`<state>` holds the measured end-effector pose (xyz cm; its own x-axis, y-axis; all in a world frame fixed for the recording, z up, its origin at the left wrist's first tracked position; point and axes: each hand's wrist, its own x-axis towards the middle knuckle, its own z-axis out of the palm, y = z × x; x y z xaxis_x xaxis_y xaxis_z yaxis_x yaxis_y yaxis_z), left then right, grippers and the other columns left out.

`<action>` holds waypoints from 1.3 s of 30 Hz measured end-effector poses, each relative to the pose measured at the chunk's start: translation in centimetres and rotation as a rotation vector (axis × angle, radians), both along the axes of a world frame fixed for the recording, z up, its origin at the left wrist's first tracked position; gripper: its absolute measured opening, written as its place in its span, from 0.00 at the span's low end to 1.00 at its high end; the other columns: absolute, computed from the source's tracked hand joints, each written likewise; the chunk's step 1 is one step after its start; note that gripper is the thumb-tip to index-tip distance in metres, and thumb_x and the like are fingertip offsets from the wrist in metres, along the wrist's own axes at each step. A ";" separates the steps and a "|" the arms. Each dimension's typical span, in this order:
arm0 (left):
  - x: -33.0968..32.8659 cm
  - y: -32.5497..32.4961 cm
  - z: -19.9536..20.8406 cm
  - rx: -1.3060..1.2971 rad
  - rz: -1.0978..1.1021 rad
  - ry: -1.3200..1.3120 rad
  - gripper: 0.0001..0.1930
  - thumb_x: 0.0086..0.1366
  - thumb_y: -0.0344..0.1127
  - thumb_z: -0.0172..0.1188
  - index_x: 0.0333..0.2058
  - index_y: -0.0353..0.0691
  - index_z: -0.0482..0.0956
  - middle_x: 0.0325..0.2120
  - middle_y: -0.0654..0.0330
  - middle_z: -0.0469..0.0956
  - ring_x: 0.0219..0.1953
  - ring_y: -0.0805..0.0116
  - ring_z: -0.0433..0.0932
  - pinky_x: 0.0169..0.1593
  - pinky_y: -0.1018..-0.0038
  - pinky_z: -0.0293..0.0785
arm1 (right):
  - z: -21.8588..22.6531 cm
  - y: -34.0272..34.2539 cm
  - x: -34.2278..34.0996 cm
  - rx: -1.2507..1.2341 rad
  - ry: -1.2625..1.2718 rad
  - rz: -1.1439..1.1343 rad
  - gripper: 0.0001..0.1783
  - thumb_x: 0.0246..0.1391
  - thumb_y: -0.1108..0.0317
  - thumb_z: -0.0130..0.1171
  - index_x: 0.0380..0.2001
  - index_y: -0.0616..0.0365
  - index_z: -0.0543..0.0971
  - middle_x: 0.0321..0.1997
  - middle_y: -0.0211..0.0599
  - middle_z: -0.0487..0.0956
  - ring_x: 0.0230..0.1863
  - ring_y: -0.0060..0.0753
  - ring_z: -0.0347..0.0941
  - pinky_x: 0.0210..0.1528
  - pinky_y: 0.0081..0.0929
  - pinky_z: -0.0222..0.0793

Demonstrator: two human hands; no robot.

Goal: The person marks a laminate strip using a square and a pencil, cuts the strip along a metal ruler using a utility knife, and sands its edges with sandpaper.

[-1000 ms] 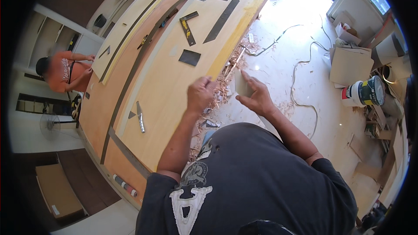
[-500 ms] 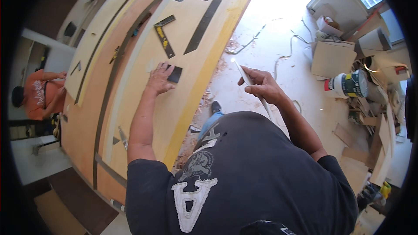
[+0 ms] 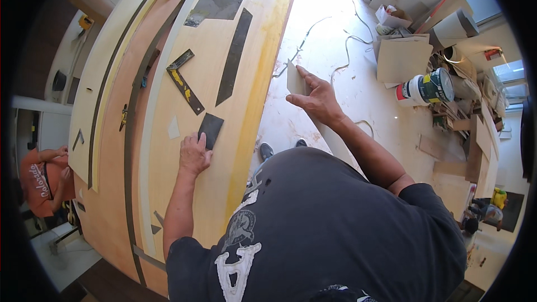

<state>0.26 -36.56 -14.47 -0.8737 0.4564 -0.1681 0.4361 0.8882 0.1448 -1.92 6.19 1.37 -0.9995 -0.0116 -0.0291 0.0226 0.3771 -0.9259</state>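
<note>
Evidently the weak point is the left hand (image 3: 194, 155), whose half-curled fingers rest on the near edge of a dark rectangular piece (image 3: 211, 128) lying flat on the pale board (image 3: 162, 173); whether they pinch it or merely press on it, I cannot tell. A sideways push there could skid the piece into the metal square (image 3: 186, 83), whose end lies just beside it, and knock both askew. The right hand (image 3: 321, 100) is out past the board's yellow-stained edge (image 3: 249, 151), thumb and fingers set wide apart around a long pale sheet (image 3: 295, 80) (its lower part runs back behind the hand and forearm). So wide a hold might let the sheet twist or drop to the floor (image 3: 313, 17) if the thumb eased off. The long dark strip (image 3: 234, 59) lies loose nearby too, and a sweep of either arm could shift it.
</note>
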 end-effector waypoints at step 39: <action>-7.7 37.7 12.7 1.909 0.386 -0.571 0.22 0.82 0.42 0.45 0.63 0.32 0.69 0.53 0.56 0.79 0.53 0.67 0.80 0.60 0.70 0.74 | 0.4 10.8 -6.6 0.400 0.044 0.328 0.49 0.52 0.60 0.71 0.74 0.64 0.62 0.54 0.59 0.80 0.55 0.58 0.79 0.58 0.45 0.74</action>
